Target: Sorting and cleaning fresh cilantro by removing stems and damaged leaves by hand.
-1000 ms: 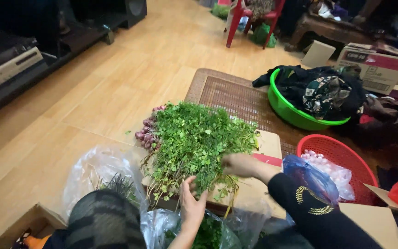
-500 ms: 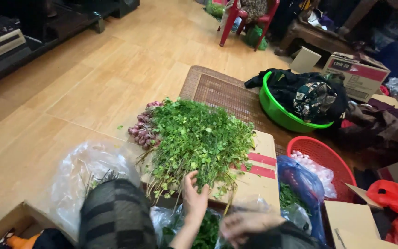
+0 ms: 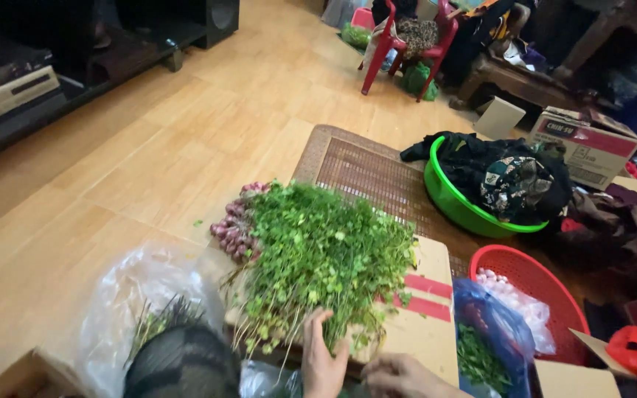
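A big heap of leafy green herbs [image 3: 326, 258] lies on a flattened cardboard sheet [image 3: 425, 324] on the wooden floor. My left hand [image 3: 322, 361] rests fingers-up against the stem ends at the near edge of the heap. My right hand [image 3: 399, 376] is low at the frame's bottom edge, just right of the left, fingers curled near the stems; whether it grips anything is unclear. A bunch of purple-red shallots [image 3: 234, 225] lies against the heap's far left side.
A clear plastic bag [image 3: 130, 295] with green scraps sits at left. A blue bag [image 3: 484, 343] with greens and a red basket [image 3: 536, 291] stand at right. Beyond are a green basin [image 3: 455, 210] of clothes, a woven mat [image 3: 366, 173], cardboard boxes and a red chair [image 3: 407, 40].
My right hand pulled back from the herb heap's right side toward me, down to the bottom edge. The left hand stayed at the stem ends. The view shifted slightly.
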